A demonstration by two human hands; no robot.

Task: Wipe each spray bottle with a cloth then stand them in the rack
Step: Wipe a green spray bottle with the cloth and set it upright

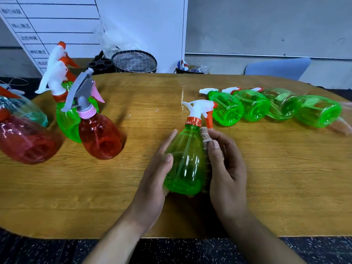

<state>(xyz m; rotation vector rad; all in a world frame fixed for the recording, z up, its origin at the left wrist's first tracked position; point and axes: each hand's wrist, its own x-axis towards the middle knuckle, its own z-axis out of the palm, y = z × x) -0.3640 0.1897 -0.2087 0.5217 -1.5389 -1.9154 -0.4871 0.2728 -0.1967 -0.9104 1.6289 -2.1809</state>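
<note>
We look down on a wooden table [114, 187] with rounded corners, a grey wall and a white chart board [57, 25] behind it, and a dark speckled floor below. At the centre of the table, toward six o'clock, our left hand [154, 180] curls around the left side of a green spray bottle [185, 161], thumb on its front, holding it upright with its white trigger head and red collar pointing to twelve. Our right hand [226, 168] presses a brownish cloth [204, 138] against the bottle's right flank, fingers and thumb wrapped round the cloth, so both hands are gripping.

At two o'clock four more green bottles [274, 107] lie on their sides in a row, touching or nearly so, bases toward us. At ten o'clock a red bottle with a grey and pink head [99, 134] stands tilted, touching a green bottle [66, 122] behind it whose white and orange head rises high. At nine o'clock another red bottle [26, 143] lies at the table edge, blurred. Beyond the far edge, near eleven, sits a round mesh-lined basket [134, 60].
</note>
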